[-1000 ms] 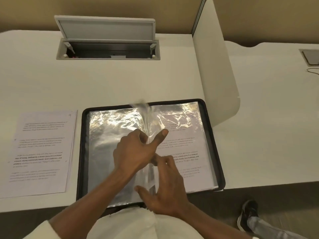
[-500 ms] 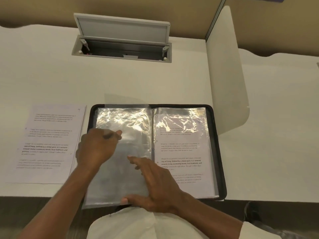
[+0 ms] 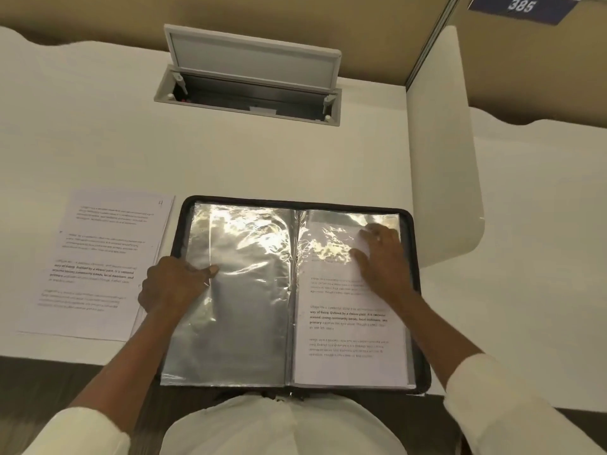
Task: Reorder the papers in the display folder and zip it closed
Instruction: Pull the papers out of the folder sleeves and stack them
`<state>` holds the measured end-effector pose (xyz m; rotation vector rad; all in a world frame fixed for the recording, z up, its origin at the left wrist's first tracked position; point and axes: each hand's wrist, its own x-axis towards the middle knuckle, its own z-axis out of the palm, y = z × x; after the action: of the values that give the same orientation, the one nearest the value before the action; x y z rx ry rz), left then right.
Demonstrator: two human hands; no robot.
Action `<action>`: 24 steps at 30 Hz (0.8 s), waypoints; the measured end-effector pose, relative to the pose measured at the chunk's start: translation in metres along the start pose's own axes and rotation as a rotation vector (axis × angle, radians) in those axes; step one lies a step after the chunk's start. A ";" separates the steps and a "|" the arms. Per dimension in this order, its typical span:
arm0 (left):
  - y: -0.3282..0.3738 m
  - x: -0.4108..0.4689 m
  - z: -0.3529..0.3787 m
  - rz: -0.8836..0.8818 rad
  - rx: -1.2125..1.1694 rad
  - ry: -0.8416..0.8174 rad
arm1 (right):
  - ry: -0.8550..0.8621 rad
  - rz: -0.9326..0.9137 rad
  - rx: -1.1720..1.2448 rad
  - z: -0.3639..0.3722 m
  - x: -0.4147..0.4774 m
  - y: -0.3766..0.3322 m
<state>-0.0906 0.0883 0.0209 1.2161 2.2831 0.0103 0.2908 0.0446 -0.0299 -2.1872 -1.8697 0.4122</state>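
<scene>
The black zip display folder (image 3: 416, 290) lies open on the white desk (image 3: 98, 142) in front of me. Its left side shows empty, shiny clear sleeves (image 3: 249, 290). The right side holds a printed paper (image 3: 348, 339) inside a sleeve. My left hand (image 3: 172, 285) sits at the left edge of the left sleeves, fingers curled, thumb lying on top of a sleeve edge. My right hand (image 3: 384, 257) lies flat with spread fingers on the upper part of the right page. A loose printed sheet (image 3: 98, 264) marked "4" lies on the desk left of the folder.
At the back of the desk, a cable hatch (image 3: 249, 93) stands with its lid raised. A white divider panel (image 3: 443, 152) rises just right of the folder. The desk's front edge runs under the folder's lower end, close to my body.
The sleeve I was turning now lies flat on the left side, with my left hand at its edge. My right hand moved from the lower middle up onto the right page.
</scene>
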 end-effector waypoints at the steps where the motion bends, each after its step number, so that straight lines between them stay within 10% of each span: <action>1: -0.001 0.001 0.001 -0.006 0.007 0.005 | 0.006 0.028 0.005 -0.004 0.007 0.008; 17: 0.021 -0.005 0.006 0.174 0.535 0.257 | 0.016 0.044 -0.137 -0.032 0.034 0.014; 24: 0.059 -0.040 0.028 0.352 0.283 0.166 | -0.130 0.067 0.140 -0.070 0.049 -0.020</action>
<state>-0.0146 0.0862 0.0303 1.8143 2.2305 -0.0886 0.3047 0.0969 0.0401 -2.1803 -1.7750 0.6922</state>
